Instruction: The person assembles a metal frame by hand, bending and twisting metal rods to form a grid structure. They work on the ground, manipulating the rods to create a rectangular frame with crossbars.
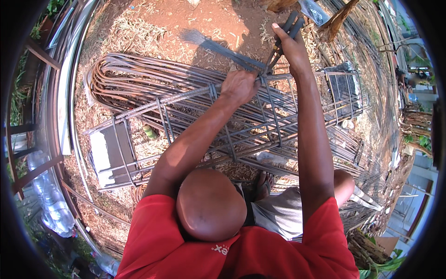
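Note:
A long cage of steel reinforcing bars (162, 100) lies crosswise before me, with rectangular stirrups along it. My left hand (239, 87) is closed at its far top bar, fingers curled down beside a stirrup; the fingertips are partly hidden. In my right hand (293, 49) are pliers (278, 45) with dark handles, gripped from above. Their jaws point down at the bar, just right of my left fingers. A fan of thin tie wires (218, 48) stretches from near the jaws toward the far left; whether my left fingers touch it I cannot tell.
Under the cage lies a stack of bent rusty bars (104, 76). Dark and white blocks stand at the cage's left end (109, 156) and right end (343, 90). More long rods (360, 37) run along the right. Dry leaves cover reddish soil (158, 14). Plastic bottles (53, 204) are at left.

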Action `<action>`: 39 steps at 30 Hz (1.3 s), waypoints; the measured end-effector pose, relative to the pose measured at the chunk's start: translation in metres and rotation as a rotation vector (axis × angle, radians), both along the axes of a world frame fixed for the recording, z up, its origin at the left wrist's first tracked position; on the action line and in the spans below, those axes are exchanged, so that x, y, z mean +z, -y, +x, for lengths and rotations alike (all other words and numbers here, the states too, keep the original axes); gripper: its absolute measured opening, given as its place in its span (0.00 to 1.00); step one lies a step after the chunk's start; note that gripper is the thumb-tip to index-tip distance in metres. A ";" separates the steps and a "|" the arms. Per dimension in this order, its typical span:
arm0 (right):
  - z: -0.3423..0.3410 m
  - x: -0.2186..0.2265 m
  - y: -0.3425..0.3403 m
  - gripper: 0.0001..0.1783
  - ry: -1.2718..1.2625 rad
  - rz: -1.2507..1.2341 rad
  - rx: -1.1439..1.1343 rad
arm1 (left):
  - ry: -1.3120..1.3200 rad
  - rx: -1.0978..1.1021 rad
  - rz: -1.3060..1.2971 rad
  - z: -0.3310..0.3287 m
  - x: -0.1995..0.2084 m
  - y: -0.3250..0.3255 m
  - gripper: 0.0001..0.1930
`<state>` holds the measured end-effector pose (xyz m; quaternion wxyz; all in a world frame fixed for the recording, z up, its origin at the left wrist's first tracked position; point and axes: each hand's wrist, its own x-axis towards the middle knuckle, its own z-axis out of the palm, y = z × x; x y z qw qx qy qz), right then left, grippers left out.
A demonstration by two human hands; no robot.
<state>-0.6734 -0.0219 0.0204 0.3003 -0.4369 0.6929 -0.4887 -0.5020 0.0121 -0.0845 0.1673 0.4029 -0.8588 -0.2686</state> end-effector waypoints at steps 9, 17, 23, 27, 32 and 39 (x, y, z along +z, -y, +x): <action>-0.007 -0.019 0.054 0.24 0.436 0.090 0.202 | 0.039 -0.021 0.003 -0.003 -0.001 0.004 0.14; -0.016 -0.048 0.088 0.18 0.603 0.222 0.123 | 0.012 -0.019 -0.003 -0.004 -0.007 0.005 0.12; -0.003 -0.070 0.116 0.19 0.576 0.452 0.233 | -0.017 -0.014 0.007 -0.004 -0.009 0.006 0.13; -0.005 -0.077 0.121 0.18 0.619 0.513 0.227 | 0.007 -0.002 0.046 -0.004 -0.006 0.007 0.13; -0.032 -0.073 0.105 0.16 0.741 0.351 -0.015 | 0.051 -0.017 0.061 -0.005 -0.004 0.008 0.13; -0.051 -0.056 0.072 0.11 0.804 0.096 -0.382 | 0.098 0.007 0.159 -0.003 0.008 0.004 0.15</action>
